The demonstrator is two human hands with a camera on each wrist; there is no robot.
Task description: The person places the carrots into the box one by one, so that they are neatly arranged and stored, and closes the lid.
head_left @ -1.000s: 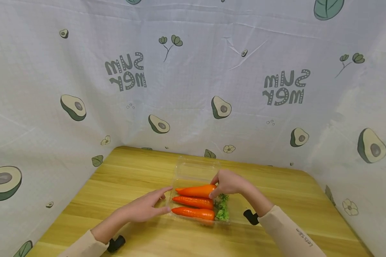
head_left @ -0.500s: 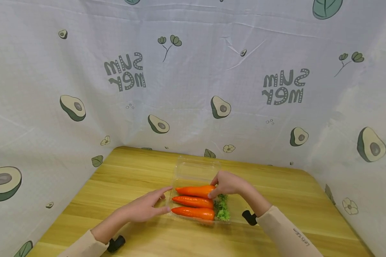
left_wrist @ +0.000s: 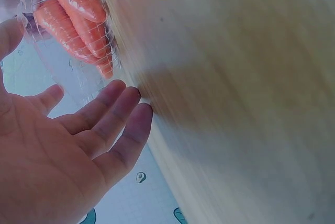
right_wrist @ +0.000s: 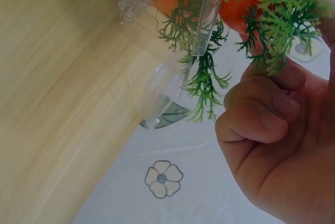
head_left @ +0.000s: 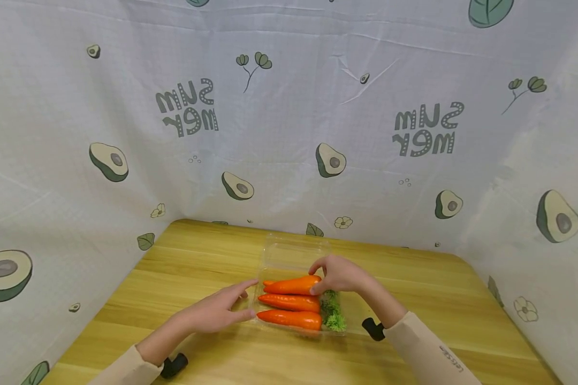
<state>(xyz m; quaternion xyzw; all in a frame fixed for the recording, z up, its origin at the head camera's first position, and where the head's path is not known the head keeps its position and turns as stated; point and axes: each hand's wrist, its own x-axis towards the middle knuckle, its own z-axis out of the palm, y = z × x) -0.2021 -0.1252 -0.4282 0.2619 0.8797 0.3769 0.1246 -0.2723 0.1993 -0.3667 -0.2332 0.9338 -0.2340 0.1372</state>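
Observation:
In the head view, a clear plastic clamshell box point(head_left: 296, 254) lies with its lid folded back. Three orange carrots with green leafy tops point(head_left: 333, 316) lie across it: a far carrot point(head_left: 291, 285), a middle carrot point(head_left: 289, 302) and a near carrot point(head_left: 290, 319). Behind the far one's tip shows another small orange tip. My right hand point(head_left: 341, 274) pinches the far carrot by its thick end; in the right wrist view, fronds point(right_wrist: 201, 85) partly cover that grip. Fingers extended, my left hand point(head_left: 217, 311) rests against the box's left side, thumb and forefinger spread along it.
A wooden table point(head_left: 212, 251) carries the box. White cloth point(head_left: 289, 117) printed with avocados rises behind the table and along both sides. Black wrist mounts point(head_left: 174, 366) hang below both sleeves.
My right hand has shifted slightly left with the far carrot, which now sits more tilted, its thick end higher. Another orange tip has come into sight behind it. My left hand stays put.

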